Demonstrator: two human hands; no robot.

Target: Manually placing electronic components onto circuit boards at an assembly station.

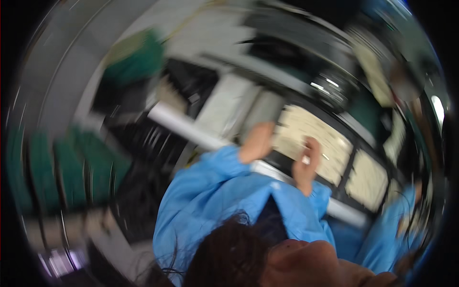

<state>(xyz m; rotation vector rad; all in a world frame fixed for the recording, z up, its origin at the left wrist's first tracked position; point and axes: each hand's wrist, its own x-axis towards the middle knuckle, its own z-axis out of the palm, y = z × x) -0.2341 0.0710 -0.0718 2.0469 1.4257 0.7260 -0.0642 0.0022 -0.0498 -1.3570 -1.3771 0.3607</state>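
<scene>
My left hand [258, 142] is at the left edge of a cream-coloured panel [330, 138] set in a dark frame. Motion blur smears its fingers, so I cannot tell whether it grips the edge or only rests there. Over the near part of the same panel, my right hand [307, 166] has its fingers curled together. A small pale spot shows at those fingers, too blurred to name. Blue sleeves cover both my forearms. Thin dark marks or small pieces are scattered across the panel.
A second cream panel [367, 179] lies to the right, near a co-worker's blue sleeve [389, 229]. Beyond the panels stands a dark, shiny round object [334, 88]. A white rail [184, 125] runs along the near edge. Green containers [71, 167] stand at left.
</scene>
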